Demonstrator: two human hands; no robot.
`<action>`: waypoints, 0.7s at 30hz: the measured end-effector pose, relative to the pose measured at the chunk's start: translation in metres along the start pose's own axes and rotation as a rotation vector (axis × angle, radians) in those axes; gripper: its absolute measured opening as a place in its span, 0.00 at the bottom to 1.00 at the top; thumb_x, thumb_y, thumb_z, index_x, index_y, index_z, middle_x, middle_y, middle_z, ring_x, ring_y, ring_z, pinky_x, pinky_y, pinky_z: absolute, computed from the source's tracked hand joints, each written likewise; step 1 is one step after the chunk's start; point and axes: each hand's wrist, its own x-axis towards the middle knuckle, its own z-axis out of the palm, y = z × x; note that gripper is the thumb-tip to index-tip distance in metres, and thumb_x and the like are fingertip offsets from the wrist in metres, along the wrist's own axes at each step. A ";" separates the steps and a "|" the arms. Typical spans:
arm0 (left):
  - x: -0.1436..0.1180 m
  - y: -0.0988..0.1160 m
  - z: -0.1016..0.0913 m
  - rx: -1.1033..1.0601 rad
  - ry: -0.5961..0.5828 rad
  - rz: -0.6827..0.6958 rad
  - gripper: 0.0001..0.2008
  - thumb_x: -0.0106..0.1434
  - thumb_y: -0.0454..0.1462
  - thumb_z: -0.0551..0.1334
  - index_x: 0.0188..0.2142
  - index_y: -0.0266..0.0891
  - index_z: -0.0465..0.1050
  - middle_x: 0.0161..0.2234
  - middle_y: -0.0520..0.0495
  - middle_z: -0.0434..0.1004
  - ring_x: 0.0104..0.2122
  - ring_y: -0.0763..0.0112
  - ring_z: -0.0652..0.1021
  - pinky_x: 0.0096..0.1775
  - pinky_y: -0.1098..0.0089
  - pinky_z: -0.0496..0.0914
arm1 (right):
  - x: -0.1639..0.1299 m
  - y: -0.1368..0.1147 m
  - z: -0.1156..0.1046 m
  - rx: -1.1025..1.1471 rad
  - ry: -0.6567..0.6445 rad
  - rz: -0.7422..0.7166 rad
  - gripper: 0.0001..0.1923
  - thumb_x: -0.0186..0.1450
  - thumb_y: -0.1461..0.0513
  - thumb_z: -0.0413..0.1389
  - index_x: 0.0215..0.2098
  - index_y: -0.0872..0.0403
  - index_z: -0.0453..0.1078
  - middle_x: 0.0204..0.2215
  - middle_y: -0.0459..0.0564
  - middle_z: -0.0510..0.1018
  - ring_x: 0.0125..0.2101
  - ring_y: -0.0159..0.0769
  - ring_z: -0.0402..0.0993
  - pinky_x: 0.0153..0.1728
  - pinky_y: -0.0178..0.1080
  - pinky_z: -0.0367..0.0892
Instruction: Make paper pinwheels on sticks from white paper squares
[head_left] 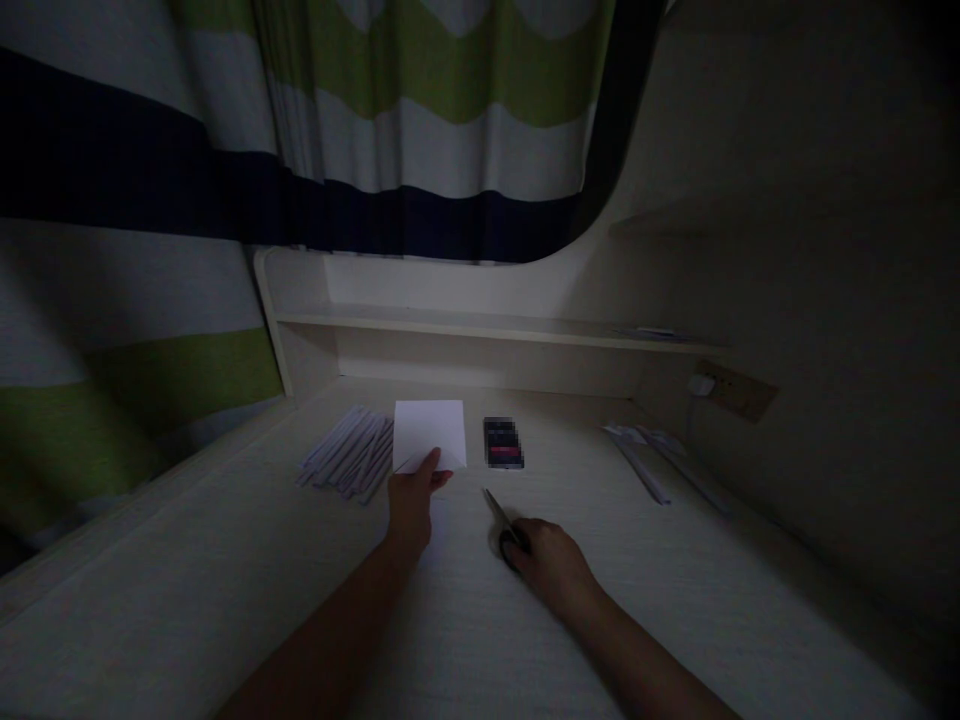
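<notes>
At frame centre, the left hand [412, 500] pinches a flat white paper sheet [429, 430], seemingly uncut. Below centre, the right hand [553, 562] grips black-handled metal scissors [502, 516], apart from the sheet; narrow white strips [351, 450], left of centre, already lie piled.

Pale desk [465, 630] — white strips [346, 452], phone [503, 443]

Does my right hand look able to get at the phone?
Probably, yes: nothing seems to block the way across the tabletop to the phone, but your right hand holds scissors.
</notes>
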 end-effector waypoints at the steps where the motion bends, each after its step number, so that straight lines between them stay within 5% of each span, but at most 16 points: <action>1: 0.003 -0.002 -0.001 -0.007 0.011 0.005 0.15 0.39 0.38 0.67 0.27 0.29 0.71 0.19 0.50 0.73 0.19 0.73 0.75 0.28 0.70 0.71 | 0.000 -0.004 0.001 -0.034 0.007 -0.002 0.11 0.59 0.61 0.46 0.32 0.55 0.70 0.31 0.53 0.76 0.32 0.38 0.73 0.30 0.33 0.61; 8: 0.019 -0.011 -0.004 -0.024 0.083 0.018 0.14 0.39 0.36 0.67 0.27 0.31 0.70 0.21 0.50 0.73 0.17 0.75 0.73 0.25 0.71 0.70 | 0.016 -0.029 0.011 -0.176 -0.002 0.044 0.13 0.58 0.65 0.46 0.32 0.59 0.72 0.31 0.59 0.76 0.30 0.42 0.74 0.28 0.36 0.63; 21: 0.019 -0.020 -0.008 0.018 0.008 -0.028 0.15 0.37 0.40 0.68 0.23 0.31 0.70 0.17 0.53 0.69 0.15 0.79 0.68 0.23 0.73 0.66 | 0.043 -0.063 0.025 -0.134 0.017 0.057 0.13 0.55 0.70 0.47 0.29 0.61 0.74 0.29 0.62 0.77 0.32 0.46 0.73 0.32 0.40 0.64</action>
